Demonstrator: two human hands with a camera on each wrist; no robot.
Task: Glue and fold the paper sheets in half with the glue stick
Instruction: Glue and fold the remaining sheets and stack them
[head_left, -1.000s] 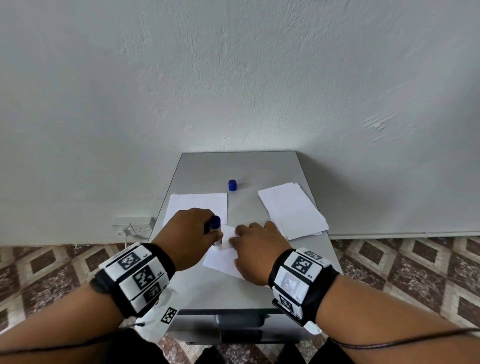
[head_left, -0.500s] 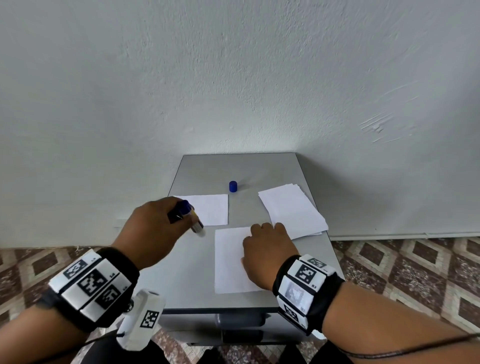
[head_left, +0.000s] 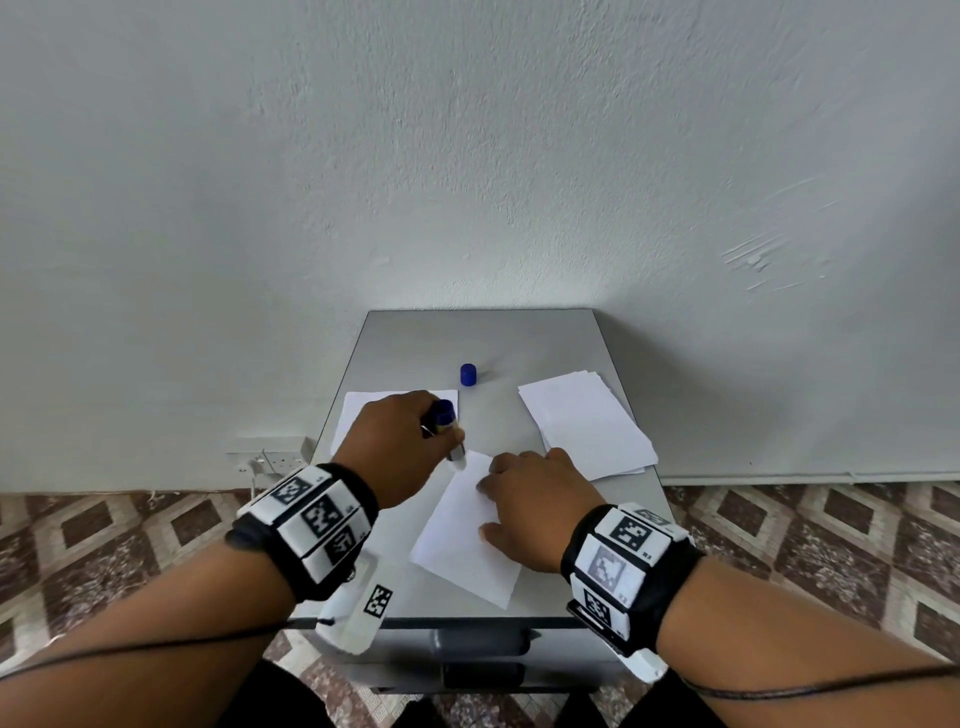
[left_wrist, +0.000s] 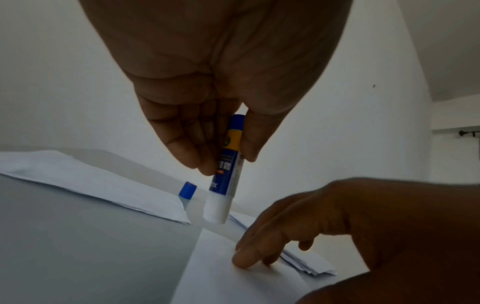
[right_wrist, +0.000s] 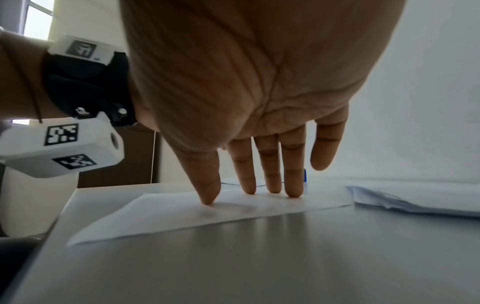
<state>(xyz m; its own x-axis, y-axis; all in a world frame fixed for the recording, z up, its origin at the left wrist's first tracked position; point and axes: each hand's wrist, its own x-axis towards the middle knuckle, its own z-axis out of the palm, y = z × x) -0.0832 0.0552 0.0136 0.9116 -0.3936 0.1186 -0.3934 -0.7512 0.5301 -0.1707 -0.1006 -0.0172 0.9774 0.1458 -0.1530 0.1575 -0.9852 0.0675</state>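
A white paper sheet (head_left: 462, 540) lies tilted on the grey table (head_left: 467, 343), also seen as the sheet (right_wrist: 233, 214) in the right wrist view. My right hand (head_left: 524, 506) rests on the sheet with straight fingers (right_wrist: 272, 181) pressing it down. My left hand (head_left: 400, 447) grips the uncapped blue glue stick (left_wrist: 228, 170), tip down, at the sheet's far left corner. Whether the tip touches the paper I cannot tell. The blue cap (head_left: 468, 374) stands alone further back.
A stack of white sheets (head_left: 587, 423) lies at the table's right side. A single white sheet (head_left: 363, 410) lies at the left, partly under my left hand. The wall rises right behind the table. The table's front edge is close under my wrists.
My left hand swung out to the left with the glue stick, then came back to the sheet's far corner. The sheet under my right hand has been turned to a tilted angle.
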